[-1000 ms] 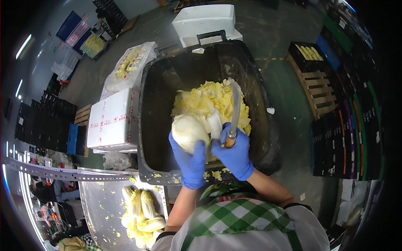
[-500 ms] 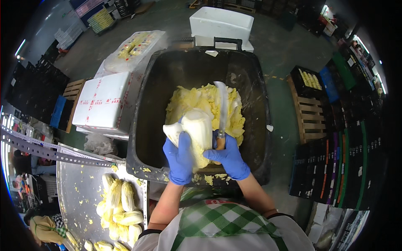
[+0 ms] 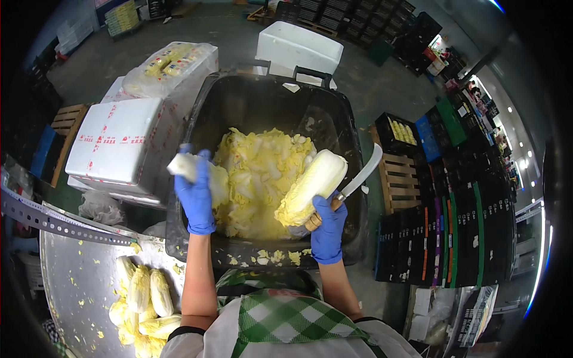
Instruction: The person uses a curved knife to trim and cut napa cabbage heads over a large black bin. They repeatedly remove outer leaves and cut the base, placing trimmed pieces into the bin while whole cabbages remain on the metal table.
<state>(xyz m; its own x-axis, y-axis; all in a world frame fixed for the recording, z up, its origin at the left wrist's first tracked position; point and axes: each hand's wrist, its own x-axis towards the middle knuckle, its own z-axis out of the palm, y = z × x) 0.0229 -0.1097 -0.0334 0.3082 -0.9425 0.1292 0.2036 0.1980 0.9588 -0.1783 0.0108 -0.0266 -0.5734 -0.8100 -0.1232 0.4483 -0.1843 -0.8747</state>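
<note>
Over the left part of the black bin [image 3: 352, 238], my left hand [image 3: 196, 200] in a blue glove is closed round a pale cabbage leaf [image 3: 184, 166], slightly blurred. My right hand [image 3: 328, 235], also gloved, grips a napa cabbage [image 3: 317, 180] with a white body and yellow tips. The same hand holds a knife [image 3: 363, 174] by its wooden handle, partly hidden by the fingers; its curved blade points up and right, away from the cabbage. Yellow-white leaves [image 3: 256, 173] heap up inside the bin below both hands.
A metal table [image 3: 77, 274] at lower left bears several trimmed cabbages [image 3: 140, 289]. White foam boxes [image 3: 113, 140] are stacked left of the bin, and another foam box [image 3: 301, 51] stands beyond it. Black crates [image 3: 444, 238] and a wooden pallet [image 3: 399, 179] are at right.
My hands have drawn apart. The left has moved left with a leaf that has come off the cabbage; the right now holds the cabbage along with the knife, whose blade has swung to the right.
</note>
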